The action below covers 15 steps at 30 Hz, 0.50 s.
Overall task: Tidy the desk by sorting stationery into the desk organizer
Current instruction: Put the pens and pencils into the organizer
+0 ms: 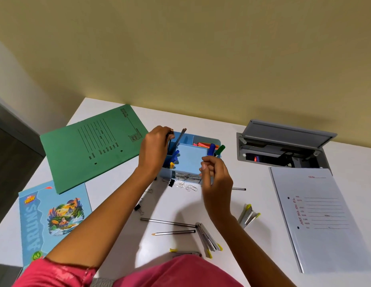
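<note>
Left hand [154, 150] pinched on pencil [171, 139] over organizer's [190, 160] left compartment. Right hand [216, 177] at organizer's near-right corner, fingers curled, grip unclear. Paperclips [185, 186], pencils [173, 232], staplers [208, 238] on tabletop [253, 193] nearer than organizer.

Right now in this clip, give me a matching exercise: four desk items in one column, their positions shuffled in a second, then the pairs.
Items:
1. green folder
2. white file
3. blue organizer
4. loose pencils

Places:
A. right side of the desk, below the open cable hatch
B. between the two hands
C. far left of the desk
D. on the desk near the person, between the forearms

Pairs: 1-C, 2-A, 3-B, 4-D
</note>
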{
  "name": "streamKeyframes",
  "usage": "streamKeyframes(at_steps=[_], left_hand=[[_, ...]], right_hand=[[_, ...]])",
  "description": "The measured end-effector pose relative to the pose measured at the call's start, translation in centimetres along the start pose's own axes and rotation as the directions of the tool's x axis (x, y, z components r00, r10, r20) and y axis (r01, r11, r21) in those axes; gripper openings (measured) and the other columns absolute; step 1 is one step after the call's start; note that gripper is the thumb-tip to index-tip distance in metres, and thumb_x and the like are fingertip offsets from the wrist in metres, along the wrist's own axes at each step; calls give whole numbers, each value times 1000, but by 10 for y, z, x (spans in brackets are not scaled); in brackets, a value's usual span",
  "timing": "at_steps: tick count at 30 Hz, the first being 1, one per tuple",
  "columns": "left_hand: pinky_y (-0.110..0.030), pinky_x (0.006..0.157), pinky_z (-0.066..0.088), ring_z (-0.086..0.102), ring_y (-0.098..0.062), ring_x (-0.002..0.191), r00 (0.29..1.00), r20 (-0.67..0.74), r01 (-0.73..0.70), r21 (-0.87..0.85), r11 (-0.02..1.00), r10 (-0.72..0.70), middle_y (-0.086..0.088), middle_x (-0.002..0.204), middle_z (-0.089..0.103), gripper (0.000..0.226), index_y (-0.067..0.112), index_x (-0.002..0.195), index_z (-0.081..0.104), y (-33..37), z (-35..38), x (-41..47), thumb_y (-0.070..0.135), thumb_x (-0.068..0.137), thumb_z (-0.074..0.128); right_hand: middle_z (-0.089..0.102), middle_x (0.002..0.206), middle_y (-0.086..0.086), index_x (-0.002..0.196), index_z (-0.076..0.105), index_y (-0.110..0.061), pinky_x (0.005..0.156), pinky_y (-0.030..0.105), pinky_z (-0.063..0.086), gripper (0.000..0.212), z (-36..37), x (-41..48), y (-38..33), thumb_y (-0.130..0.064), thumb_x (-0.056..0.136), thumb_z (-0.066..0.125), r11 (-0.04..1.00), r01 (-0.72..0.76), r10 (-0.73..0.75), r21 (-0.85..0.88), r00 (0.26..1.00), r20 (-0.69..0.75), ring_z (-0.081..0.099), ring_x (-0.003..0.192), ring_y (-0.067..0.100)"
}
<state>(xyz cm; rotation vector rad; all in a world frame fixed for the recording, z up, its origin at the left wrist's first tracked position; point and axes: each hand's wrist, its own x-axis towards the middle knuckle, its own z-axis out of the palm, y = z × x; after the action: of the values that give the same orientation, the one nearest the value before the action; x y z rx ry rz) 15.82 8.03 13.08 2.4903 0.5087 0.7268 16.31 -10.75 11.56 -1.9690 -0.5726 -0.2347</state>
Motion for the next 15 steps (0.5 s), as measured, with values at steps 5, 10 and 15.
streamKeyframes(at_steps=[5,10,15], left_hand=[[-20,48,42,64,-24,62,993,90,83,-4,997,-82,-13,82,70,10,4,93,71,-6,15,-6,7,87,64],[-38,66,55,68,-29,76,992,64,112,-49,993,-109,-15,90,72,18,5,104,70,-11,16,-19,8,87,64],[-27,63,42,57,-16,72,972,-29,225,-164,960,-233,1,91,64,9,11,98,62,-11,-1,-65,15,94,55]], right_hand=[[58,98,-8,104,61,-10,76,7,47,18,-13,-9,7,-13,93,48,995,-70,71,-74,997,11,58,89,1],[64,98,7,104,62,-4,79,-2,37,19,-22,-12,22,-6,93,46,985,-37,34,-168,999,-25,52,92,0],[61,97,15,98,61,1,81,13,40,29,-36,-13,54,11,85,37,956,-35,-20,-293,983,-181,57,89,22]])
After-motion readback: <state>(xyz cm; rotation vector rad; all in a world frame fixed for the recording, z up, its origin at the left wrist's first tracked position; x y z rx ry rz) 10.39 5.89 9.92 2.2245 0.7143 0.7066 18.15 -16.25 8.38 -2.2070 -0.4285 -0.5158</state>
